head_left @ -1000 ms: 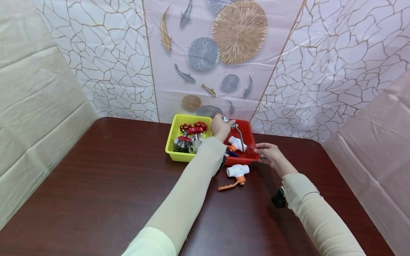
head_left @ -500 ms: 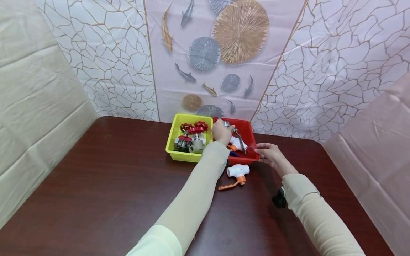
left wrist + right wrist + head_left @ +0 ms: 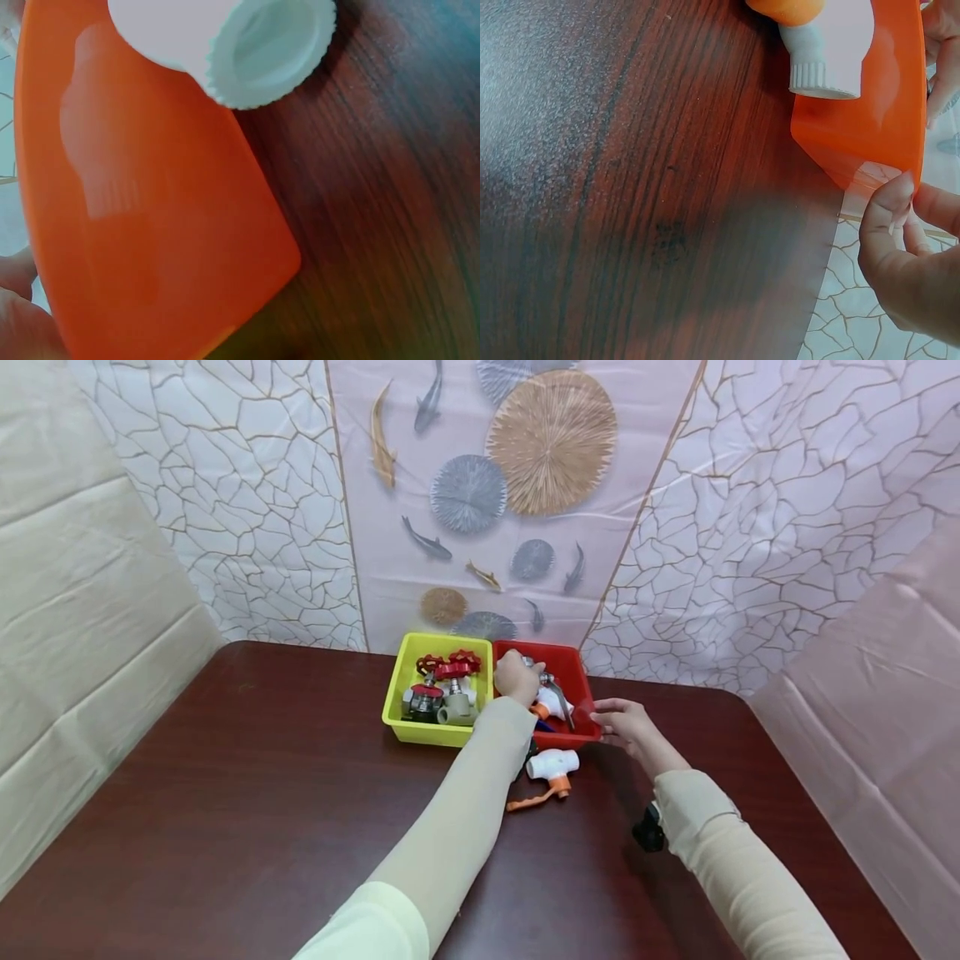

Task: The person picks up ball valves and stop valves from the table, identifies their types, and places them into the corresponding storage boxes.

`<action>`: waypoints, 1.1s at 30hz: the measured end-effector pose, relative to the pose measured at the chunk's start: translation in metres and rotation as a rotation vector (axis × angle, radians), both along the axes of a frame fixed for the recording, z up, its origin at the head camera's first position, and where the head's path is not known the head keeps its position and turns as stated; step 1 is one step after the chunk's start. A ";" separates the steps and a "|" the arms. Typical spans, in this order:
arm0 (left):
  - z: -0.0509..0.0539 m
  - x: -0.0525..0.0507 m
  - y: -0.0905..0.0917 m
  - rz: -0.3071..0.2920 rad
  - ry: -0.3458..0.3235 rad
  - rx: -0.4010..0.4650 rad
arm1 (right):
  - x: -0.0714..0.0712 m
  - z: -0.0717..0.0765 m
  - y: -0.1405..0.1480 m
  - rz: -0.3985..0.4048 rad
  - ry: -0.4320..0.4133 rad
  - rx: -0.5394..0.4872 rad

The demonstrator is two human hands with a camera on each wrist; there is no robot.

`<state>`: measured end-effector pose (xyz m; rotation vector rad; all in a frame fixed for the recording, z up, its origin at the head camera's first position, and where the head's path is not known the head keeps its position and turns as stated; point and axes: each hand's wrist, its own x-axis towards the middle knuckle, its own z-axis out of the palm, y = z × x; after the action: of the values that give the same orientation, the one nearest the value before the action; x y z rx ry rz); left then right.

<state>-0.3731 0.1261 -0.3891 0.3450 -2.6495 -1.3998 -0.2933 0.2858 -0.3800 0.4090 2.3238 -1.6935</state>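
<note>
My left hand (image 3: 516,677) is inside the red tray (image 3: 551,653), gripping a metal lever valve (image 3: 559,700) whose grey handle slants toward the tray's front. The hand hides part of the valve body. A white valve (image 3: 557,705) with an orange handle lies in the tray beneath that lever. At the tray's right front corner, my right hand (image 3: 624,725) pinches the rim between thumb and fingers, also plain in the right wrist view. In the left wrist view only part of the left hand (image 3: 26,319) shows, behind the tray wall.
A yellow tray (image 3: 392,697) stands against the red one, holding several valves with red handwheels (image 3: 452,670). Another white valve (image 3: 553,763) with an orange handle lies on the brown table (image 3: 262,810) before the red tray. A patterned cloth (image 3: 465,568) hangs behind.
My left hand has lowered the metal lever valve into the red tray, and its handle has swung slightly to the right. My right hand stays at the rim. The head view has shifted slightly.
</note>
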 end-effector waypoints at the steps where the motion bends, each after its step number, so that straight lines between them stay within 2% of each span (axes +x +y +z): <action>1: 0.000 0.000 0.000 -0.006 0.003 -0.006 | 0.000 0.000 0.000 -0.004 0.002 0.006; 5: 0.000 0.000 -0.003 -0.087 -0.024 -0.031 | 0.001 -0.001 0.001 -0.011 0.003 0.022; 8: 0.004 0.000 -0.005 -0.150 -0.068 -0.054 | 0.001 0.000 0.002 -0.012 -0.001 0.031; 12: 0.007 -0.003 -0.007 -0.168 -0.093 -0.092 | 0.000 0.001 0.002 -0.016 0.003 0.029; 16: 0.000 -0.007 -0.007 -0.173 -0.044 -0.182 | 0.000 0.001 -0.001 -0.015 0.004 0.018; 20: -0.010 -0.008 -0.006 -0.237 0.013 -0.349 | -0.001 -0.001 -0.003 -0.003 0.006 0.008; 23: -0.011 -0.007 -0.006 -0.299 0.026 -0.436 | -0.001 -0.002 -0.002 0.001 0.013 0.002; 27: -0.007 -0.006 -0.007 -0.348 -0.002 -0.431 | -0.001 -0.002 0.000 -0.012 0.017 -0.005; 33: 0.000 -0.002 -0.010 -0.363 -0.073 -0.360 | 0.000 -0.002 0.000 -0.008 0.012 -0.001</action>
<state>-0.3754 0.1160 -0.3889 -0.1325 -3.0596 -0.9604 -0.2937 0.2860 -0.3824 0.4105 2.3327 -1.7051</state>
